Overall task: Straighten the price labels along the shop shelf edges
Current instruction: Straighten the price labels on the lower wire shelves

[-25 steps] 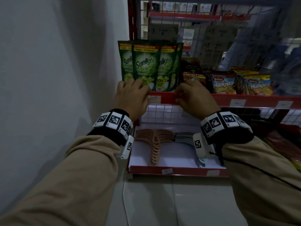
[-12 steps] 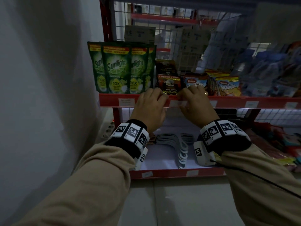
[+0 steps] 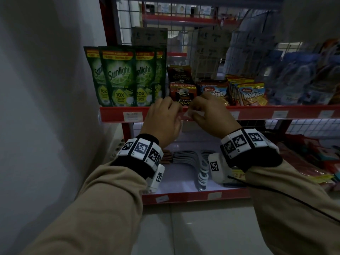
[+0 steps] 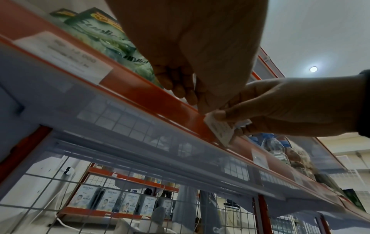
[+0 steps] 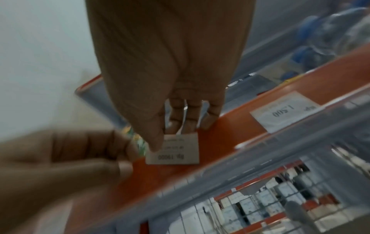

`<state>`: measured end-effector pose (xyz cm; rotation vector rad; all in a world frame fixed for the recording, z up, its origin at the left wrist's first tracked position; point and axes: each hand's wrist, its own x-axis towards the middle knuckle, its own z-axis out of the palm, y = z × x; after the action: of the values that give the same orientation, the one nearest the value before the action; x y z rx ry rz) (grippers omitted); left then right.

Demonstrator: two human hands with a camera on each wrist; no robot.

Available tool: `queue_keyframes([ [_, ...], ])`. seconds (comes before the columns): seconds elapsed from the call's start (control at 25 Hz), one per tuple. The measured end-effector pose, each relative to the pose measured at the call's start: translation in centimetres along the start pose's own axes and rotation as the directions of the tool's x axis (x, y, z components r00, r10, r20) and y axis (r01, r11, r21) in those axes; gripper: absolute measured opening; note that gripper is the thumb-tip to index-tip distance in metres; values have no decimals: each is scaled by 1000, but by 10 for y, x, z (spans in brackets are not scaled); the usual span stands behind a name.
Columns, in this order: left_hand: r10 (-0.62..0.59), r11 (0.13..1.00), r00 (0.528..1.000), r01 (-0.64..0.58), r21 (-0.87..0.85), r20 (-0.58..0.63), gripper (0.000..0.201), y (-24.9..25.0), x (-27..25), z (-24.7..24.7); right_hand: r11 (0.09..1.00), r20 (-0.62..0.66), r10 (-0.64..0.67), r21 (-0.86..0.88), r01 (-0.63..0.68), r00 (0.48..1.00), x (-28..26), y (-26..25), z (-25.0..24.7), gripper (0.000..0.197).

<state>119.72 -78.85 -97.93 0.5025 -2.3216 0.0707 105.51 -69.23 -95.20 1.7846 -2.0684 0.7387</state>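
My left hand [image 3: 161,122] is curled at the red shelf edge [image 3: 117,115], holding nothing I can see. Just right of it, my right hand [image 3: 207,115] pinches the price label [image 5: 174,150], tilted, long side nearly along the rail.

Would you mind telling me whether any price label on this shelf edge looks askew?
Yes: the label pinched by the right hand sits tilted, out of the red strip; the label under the Sunlight pouches lies flat.
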Motion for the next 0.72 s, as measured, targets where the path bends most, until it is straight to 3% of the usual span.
queue_keyframes([
  [0.08,-16,999,1000,15,-50,-22,17,0,1,1,974,-87,70,219,-49,994,2,4,-5,5],
  [0.2,-64,992,997,59,-111,-49,27,0,2,2,889,-180,198,447,-99,964,1,5,-9,11],
  [0.28,-110,983,993,101,-154,-51,35,2,5,2,808,-165,264,576,-124,950,1,4,-9,21],
  [0.4,-171,961,984,154,-229,-56,32,2,10,2,718,-128,258,688,-102,958,2,-1,-6,27],
  [0.52,-167,967,985,157,-199,-34,24,1,11,2,755,-117,205,650,-81,972,2,-2,-3,23],
  [0.64,-142,981,989,137,-135,-29,20,2,9,2,888,-162,137,458,-49,977,1,2,-5,13],
  [0.72,-144,983,989,140,-121,-25,20,5,8,2,928,-205,132,368,-49,970,1,7,-8,11],
])
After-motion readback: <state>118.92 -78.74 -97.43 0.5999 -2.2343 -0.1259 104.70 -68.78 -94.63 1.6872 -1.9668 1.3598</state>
